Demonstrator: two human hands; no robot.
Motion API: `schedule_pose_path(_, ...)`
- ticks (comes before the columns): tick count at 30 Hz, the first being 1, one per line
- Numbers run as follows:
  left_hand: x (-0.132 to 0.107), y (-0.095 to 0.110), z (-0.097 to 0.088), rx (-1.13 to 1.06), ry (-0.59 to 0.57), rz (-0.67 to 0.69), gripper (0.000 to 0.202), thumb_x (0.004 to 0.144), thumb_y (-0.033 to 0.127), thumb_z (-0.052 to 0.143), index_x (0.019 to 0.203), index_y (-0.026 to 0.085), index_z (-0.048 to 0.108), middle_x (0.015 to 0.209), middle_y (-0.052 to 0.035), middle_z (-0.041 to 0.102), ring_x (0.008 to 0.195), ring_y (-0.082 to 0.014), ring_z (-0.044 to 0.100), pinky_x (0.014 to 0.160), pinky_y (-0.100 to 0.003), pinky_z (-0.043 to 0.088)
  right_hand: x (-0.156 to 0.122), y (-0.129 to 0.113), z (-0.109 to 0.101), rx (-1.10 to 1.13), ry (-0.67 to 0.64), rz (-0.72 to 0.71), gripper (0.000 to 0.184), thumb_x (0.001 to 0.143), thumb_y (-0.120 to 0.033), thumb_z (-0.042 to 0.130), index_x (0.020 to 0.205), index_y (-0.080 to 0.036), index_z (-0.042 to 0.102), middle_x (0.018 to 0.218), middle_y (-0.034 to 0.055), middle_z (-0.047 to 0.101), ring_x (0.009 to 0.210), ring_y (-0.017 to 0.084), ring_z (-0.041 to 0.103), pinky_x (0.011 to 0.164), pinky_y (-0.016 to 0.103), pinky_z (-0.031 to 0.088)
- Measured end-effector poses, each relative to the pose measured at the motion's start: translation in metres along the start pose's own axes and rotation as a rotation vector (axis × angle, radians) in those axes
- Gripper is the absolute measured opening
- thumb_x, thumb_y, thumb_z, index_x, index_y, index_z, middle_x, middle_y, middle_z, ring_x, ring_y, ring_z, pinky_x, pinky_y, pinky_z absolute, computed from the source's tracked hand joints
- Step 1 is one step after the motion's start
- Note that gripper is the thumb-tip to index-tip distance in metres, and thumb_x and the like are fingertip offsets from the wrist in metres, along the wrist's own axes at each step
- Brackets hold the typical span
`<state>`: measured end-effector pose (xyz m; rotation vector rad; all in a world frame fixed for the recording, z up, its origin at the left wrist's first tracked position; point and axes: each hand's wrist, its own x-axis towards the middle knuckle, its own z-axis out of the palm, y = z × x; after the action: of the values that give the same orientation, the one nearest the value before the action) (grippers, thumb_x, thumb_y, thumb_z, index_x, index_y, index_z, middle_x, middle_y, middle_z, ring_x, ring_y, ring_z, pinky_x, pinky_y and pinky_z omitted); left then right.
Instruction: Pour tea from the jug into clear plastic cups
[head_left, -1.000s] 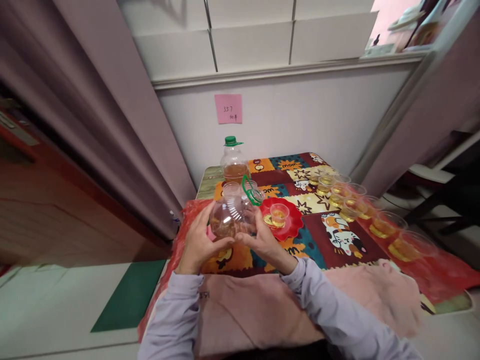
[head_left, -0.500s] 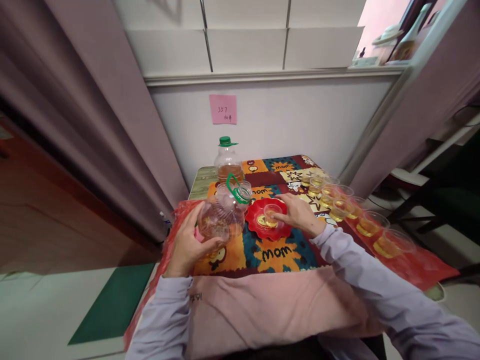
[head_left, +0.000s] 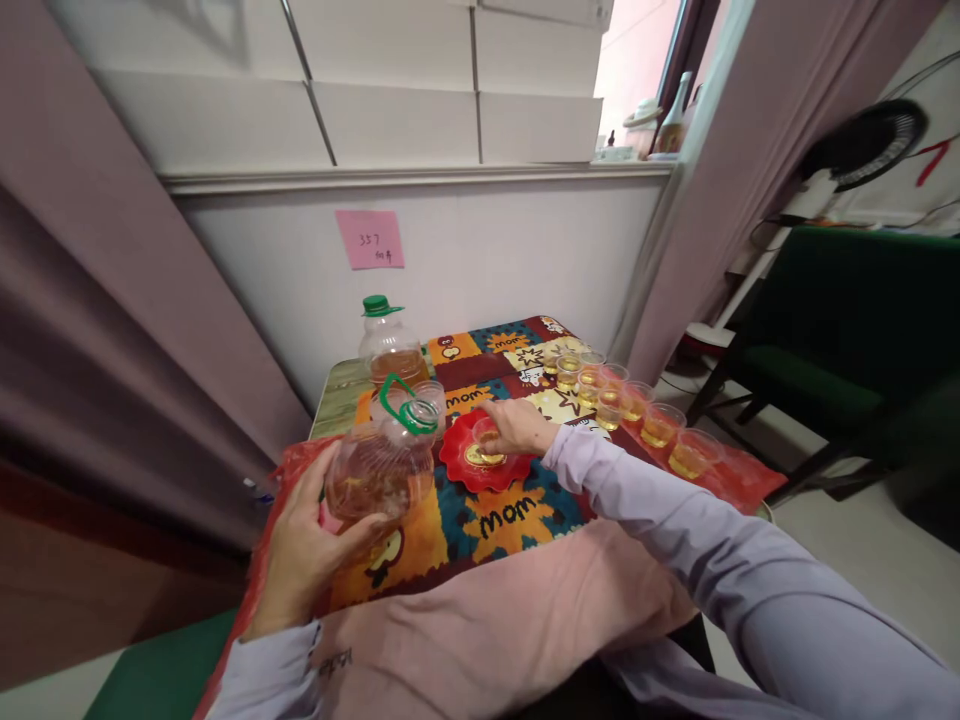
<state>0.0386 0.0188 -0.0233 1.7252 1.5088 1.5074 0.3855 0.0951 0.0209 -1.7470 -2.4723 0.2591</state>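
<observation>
an everyday indoor room, homelike, though whether a home or a small workplace cannot be told. a cartoon-print cloth (head_left: 472, 373) lies on the tabletop (head_left: 339, 392), mauve curtains (head_left: 82, 240) hang beyond its far left and far right corners, a pink numbered note (head_left: 370, 240) is on the wall (head_left: 480, 270) past the far edge, and a fan (head_left: 874, 145) and green chair (head_left: 862, 290) stand off the right edge.
</observation>
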Motion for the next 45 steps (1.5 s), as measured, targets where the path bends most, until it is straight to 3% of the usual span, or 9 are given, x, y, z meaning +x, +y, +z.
schedule_pose_path(4, 0.0, 0.005, -0.003, 0.086, -0.025, 0.008, 0.109, 0.054, 0.059, 0.107, 0.153, 0.029, 0.072, 0.158, -0.011, 0.072, 0.149, -0.0448, 0.064, 0.137, -0.055, 0.037, -0.02, 0.019, -0.027, 0.063, 0.087, 0.024, 0.081, 0.101, -0.048, 0.079, 0.167, -0.013, 0.049, 0.139, 0.0208, 0.082, 0.125, 0.036, 0.081, 0.101, 0.04, 0.059)
schedule_pose_path(7, 0.0, 0.009, -0.007, 0.217, -0.079, 0.04, 0.104, 0.068, 0.064, 0.097, 0.16, 0.027, 0.065, 0.163, -0.013, 0.068, 0.151, -0.045, 0.064, 0.133, -0.059, 0.045, -0.045, 0.055, -0.051, 0.209, 0.214, 0.02, 0.081, 0.099, -0.045, 0.081, 0.168, -0.018, 0.047, 0.132, 0.0175, 0.085, 0.118, 0.035, 0.082, 0.099, 0.042, 0.06)
schedule_pose_path(10, 0.0, 0.011, -0.008, 0.284, -0.077, 0.06, 0.102, 0.074, 0.068, 0.089, 0.162, 0.025, 0.062, 0.164, -0.0156, 0.068, 0.15, -0.0478, 0.065, 0.129, -0.064, 0.049, -0.076, 0.103, -0.066, 0.166, 0.283, 0.058, 0.087, 0.097, -0.049, 0.081, 0.17, -0.021, 0.044, 0.124, 0.0156, 0.087, 0.11, 0.037, 0.083, 0.095, 0.044, 0.06)
schedule_pose_path(14, -0.001, 0.012, -0.006, 0.309, -0.077, 0.075, 0.099, 0.079, 0.067, 0.086, 0.164, 0.025, 0.06, 0.163, -0.0147, 0.068, 0.147, -0.0483, 0.067, 0.125, -0.067, 0.053, -0.116, 0.161, -0.061, -0.021, 0.259, 0.156, 0.091, 0.091, -0.054, 0.082, 0.168, -0.02, 0.047, 0.121, 0.0159, 0.087, 0.105, 0.038, 0.084, 0.089, 0.043, 0.059)
schedule_pose_path(19, 0.0, 0.01, -0.006, 0.337, -0.075, 0.098, 0.102, 0.076, 0.069, 0.087, 0.164, 0.022, 0.06, 0.163, -0.0153, 0.068, 0.147, -0.0495, 0.067, 0.124, -0.069, 0.054, -0.145, 0.207, -0.028, -0.086, 0.189, 0.205, 0.087, 0.091, -0.054, 0.078, 0.166, -0.02, 0.049, 0.119, 0.0165, 0.087, 0.106, 0.038, 0.083, 0.104, 0.053, 0.054)
schedule_pose_path(25, 0.001, 0.003, -0.007, 0.329, -0.075, 0.131, 0.1, 0.078, 0.071, 0.087, 0.164, 0.026, 0.061, 0.163, -0.0152, 0.069, 0.145, -0.052, 0.067, 0.122, -0.073, 0.055, -0.15, 0.224, 0.005, -0.148, 0.234, 0.147, 0.084, 0.098, -0.058, 0.067, 0.167, -0.013, 0.051, 0.141, 0.0295, 0.079, 0.129, 0.047, 0.075, 0.124, 0.078, 0.029)
schedule_pose_path(29, 0.001, 0.001, -0.007, 0.327, -0.058, 0.156, 0.097, 0.078, 0.07, 0.087, 0.163, 0.031, 0.062, 0.161, -0.0132, 0.07, 0.143, -0.052, 0.069, 0.121, -0.074, 0.056, -0.151, 0.231, 0.016, -0.154, 0.232, 0.153, 0.083, 0.099, -0.061, 0.063, 0.168, -0.015, 0.051, 0.161, 0.0302, 0.068, 0.145, 0.049, 0.066, 0.127, 0.086, 0.018)
schedule_pose_path(40, 0.002, -0.004, -0.01, 0.321, -0.077, 0.129, 0.105, 0.076, 0.075, 0.088, 0.165, 0.028, 0.06, 0.163, -0.0153, 0.068, 0.146, -0.0536, 0.065, 0.124, -0.075, 0.052, -0.153, 0.242, 0.014, -0.195, 0.2, 0.19, 0.084, 0.099, -0.066, 0.063, 0.168, -0.018, 0.054, 0.159, 0.0281, 0.069, 0.15, 0.05, 0.061, 0.127, 0.091, 0.016)
schedule_pose_path(45, -0.002, -0.001, -0.007, 0.283, -0.063, 0.121, 0.106, 0.074, 0.077, 0.089, 0.164, 0.027, 0.061, 0.165, -0.0153, 0.067, 0.149, -0.0498, 0.065, 0.127, -0.069, 0.051, -0.157, 0.248, 0.019, -0.215, 0.207, 0.179, 0.082, 0.099, -0.067, 0.061, 0.165, -0.019, 0.058, 0.16, 0.0279, 0.069, 0.148, 0.052, 0.062, 0.124, 0.093, 0.018)
